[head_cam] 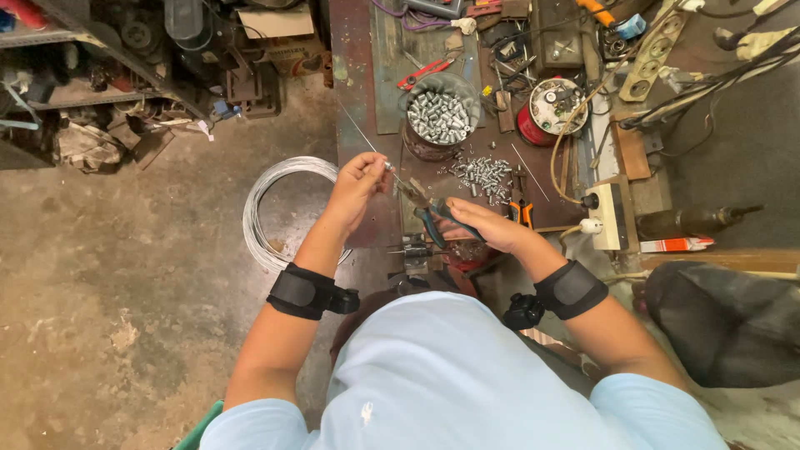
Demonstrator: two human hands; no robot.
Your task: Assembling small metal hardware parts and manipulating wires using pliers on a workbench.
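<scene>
My left hand (pixel 357 183) pinches a small silvery metal piece with a thin wire (pixel 388 167) at its fingertips, held above the front edge of the workbench (pixel 354 100). My right hand (pixel 486 225) grips blue-handled pliers (pixel 427 210), whose jaws point up and left toward that small piece, close to or touching it. Both wrists carry black bands. A round container full of small silvery cylinders (pixel 439 117) stands on the bench just beyond my hands, and several loose cylinders (pixel 483 175) lie scattered to its right.
A coil of silver wire (pixel 279 212) lies on the concrete floor at the left. Orange-handled pliers (pixel 521 208), red-handled cutters (pixel 423 73), a red round tin (pixel 552 108), a power strip (pixel 654 54) and cables crowd the bench. Cluttered shelves (pixel 100 75) stand far left.
</scene>
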